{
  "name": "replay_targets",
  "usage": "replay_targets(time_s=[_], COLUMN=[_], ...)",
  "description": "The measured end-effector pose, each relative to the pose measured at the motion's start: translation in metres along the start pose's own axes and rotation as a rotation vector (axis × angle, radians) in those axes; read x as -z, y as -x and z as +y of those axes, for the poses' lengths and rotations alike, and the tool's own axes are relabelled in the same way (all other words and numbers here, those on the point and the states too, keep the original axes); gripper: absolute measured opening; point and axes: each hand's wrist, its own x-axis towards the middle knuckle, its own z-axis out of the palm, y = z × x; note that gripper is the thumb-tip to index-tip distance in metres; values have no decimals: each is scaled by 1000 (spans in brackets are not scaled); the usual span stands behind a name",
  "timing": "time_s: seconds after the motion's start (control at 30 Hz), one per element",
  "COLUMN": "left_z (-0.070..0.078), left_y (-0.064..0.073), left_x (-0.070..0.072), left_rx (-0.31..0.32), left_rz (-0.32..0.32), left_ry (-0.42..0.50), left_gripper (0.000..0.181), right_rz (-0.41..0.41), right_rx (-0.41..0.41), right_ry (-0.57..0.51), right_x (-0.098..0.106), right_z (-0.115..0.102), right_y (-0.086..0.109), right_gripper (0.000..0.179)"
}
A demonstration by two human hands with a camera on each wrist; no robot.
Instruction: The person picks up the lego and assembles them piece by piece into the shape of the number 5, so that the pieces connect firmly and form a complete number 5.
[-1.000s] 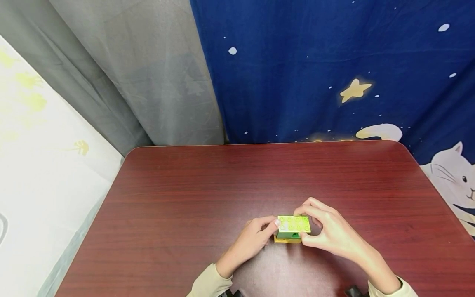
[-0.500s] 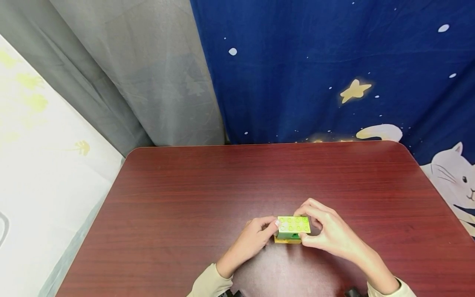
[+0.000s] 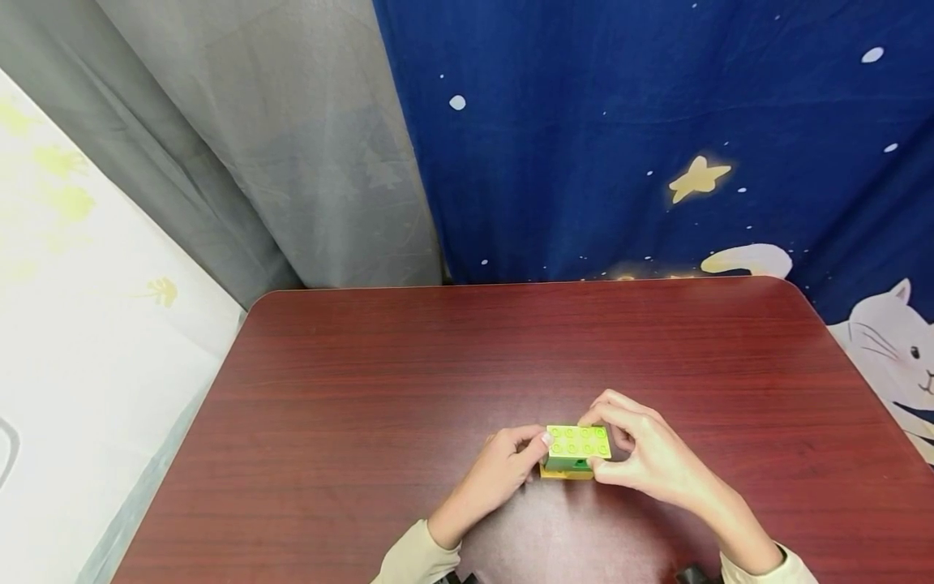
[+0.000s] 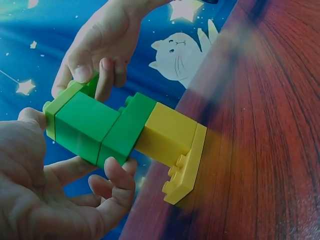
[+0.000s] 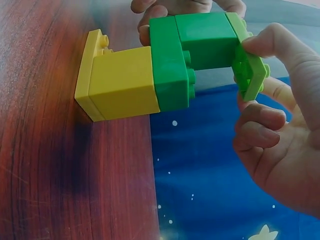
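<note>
A stack of toy building bricks stands on the table between both hands. Its base is a flat yellow plate [image 4: 192, 167] bearing a yellow brick [image 5: 122, 80]. Above come a longer green brick [image 5: 170, 65], a smaller green brick [image 4: 86, 122] and a flat lime-green plate [image 3: 578, 441] on top, one end of which overhangs. My left hand [image 3: 502, 464] holds the stack's left end, thumb on the lime plate, fingers curled around the green bricks. My right hand [image 3: 645, 454] pinches the overhanging right end of the lime plate between thumb and fingers.
The dark red wooden table [image 3: 365, 365] extends around the stack, its far edge well beyond the hands. Behind it hang a grey curtain [image 3: 314, 146] and a blue star-patterned curtain [image 3: 584, 162]. Whitish fabric [image 3: 95, 324] lies along the left side.
</note>
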Motion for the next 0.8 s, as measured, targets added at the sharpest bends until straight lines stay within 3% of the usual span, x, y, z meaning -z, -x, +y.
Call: replay_targets(time_s=[0.8], left_z=[2], left_y=[1], left_x=[-2], left_rx=[17], left_rz=[10], left_ry=[25], left_gripper=[28], right_rz=[28], right_rx=[59], right_ry=[-16], right_x=[-2], right_z=[2], right_y=[-2], right_gripper=[44])
